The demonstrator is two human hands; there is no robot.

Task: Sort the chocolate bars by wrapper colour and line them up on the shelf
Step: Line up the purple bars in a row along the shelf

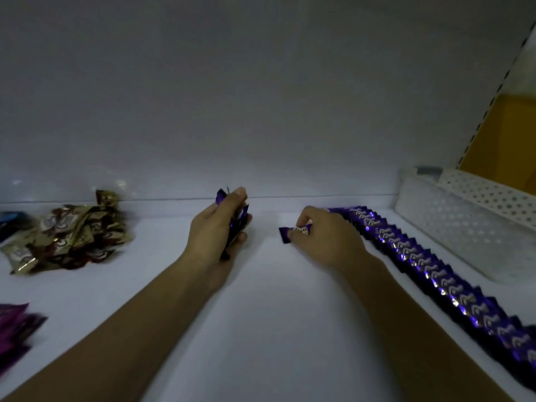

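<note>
Head view is showing you reaching with both arms onto the white shelf (261, 314). Your left grip (216, 227) is clamped around a bundle of purple bars (222, 196), fingers and thumb curling round it; the wrapper ends are sticking out above the thumb and below the palm, so the bundle is standing roughly upright inside that grip, just above the shelf near its back edge. Your right grip (322, 236) is pinching a single purple bar (285, 235) between thumb and fingertips. That bar is lying across, its free end poking out to the left of the fingers, low over the shelf or touching it; I cannot tell which.

Just behind and to the right of your right grip, a row of purple bars (429, 265) is running in an overlapping line from the back of the shelf toward the near right corner, its far end touching or nearly touching the back of that hand. A white perforated basket (464, 227) is sitting beside the row on its right. Well apart, at the left, a loose pile of gold-wrapped bars (72, 236) is lying on the shelf, and some magenta bars (14, 323) are lying blurred at the near left edge.
</note>
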